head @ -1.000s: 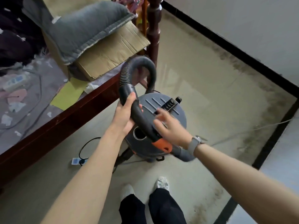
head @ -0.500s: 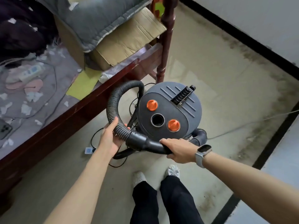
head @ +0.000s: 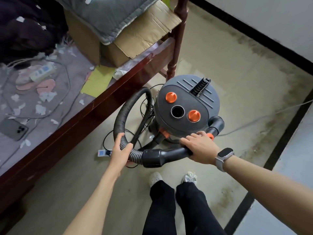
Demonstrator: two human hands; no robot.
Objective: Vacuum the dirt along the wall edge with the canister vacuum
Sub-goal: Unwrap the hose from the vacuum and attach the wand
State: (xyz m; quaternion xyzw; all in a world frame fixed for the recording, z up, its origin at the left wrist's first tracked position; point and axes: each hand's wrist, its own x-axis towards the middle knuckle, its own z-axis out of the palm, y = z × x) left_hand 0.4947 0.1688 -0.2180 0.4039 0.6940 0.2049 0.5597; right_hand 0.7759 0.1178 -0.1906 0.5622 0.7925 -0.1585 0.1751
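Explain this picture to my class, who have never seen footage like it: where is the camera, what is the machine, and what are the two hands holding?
The camera sits on the person's head and looks down, so you see their own arms and shoes. The round grey machine with orange knobs is a canister vacuum standing on the floor beside a bed. The left hand grips the ribbed hose; the right hand grips the smooth black handle end of the hose. Dark dirt lies on the floor along the wall's black edge. A phone and a cardboard box lie on the bed.
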